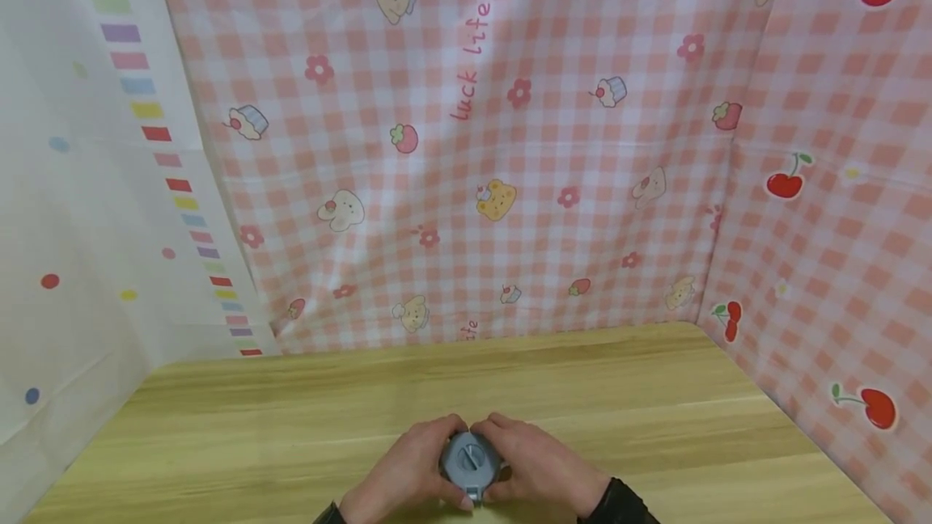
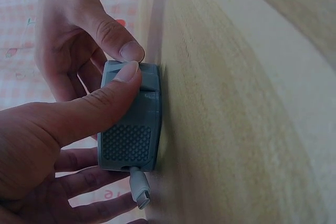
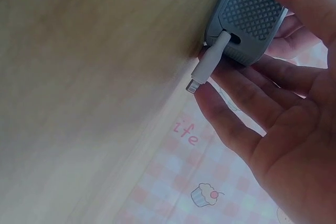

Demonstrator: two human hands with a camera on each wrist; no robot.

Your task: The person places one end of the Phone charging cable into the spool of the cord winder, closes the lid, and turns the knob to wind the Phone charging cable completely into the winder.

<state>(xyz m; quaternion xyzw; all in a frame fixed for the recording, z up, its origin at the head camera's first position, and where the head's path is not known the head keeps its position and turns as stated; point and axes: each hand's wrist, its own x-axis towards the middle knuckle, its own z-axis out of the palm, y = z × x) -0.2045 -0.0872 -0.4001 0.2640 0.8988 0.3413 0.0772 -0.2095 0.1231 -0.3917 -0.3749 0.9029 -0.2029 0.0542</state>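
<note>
A grey retractable charging cable case [image 1: 472, 461] is at the front middle of the table, between both hands. Its top is round with a raised bar across the centre. My left hand [image 1: 415, 467] grips it from the left, thumb on the ribbed near side [image 2: 131, 111]. From the right my right hand [image 1: 542, 463] holds the opposite side, its thumb close to the left thumb. A short white USB-C plug [image 2: 139, 187] sticks out of one end in the left wrist view. In the right wrist view a white Lightning-type plug [image 3: 210, 61] juts from the other end, beside the right fingers.
The wood-grain table [image 1: 291, 411] stretches out around the hands. A pink checked cloth [image 1: 451, 249] hangs behind it, another checked cloth [image 1: 823, 265] stands along the right, and a white dotted cloth [image 1: 87, 225] lines the left.
</note>
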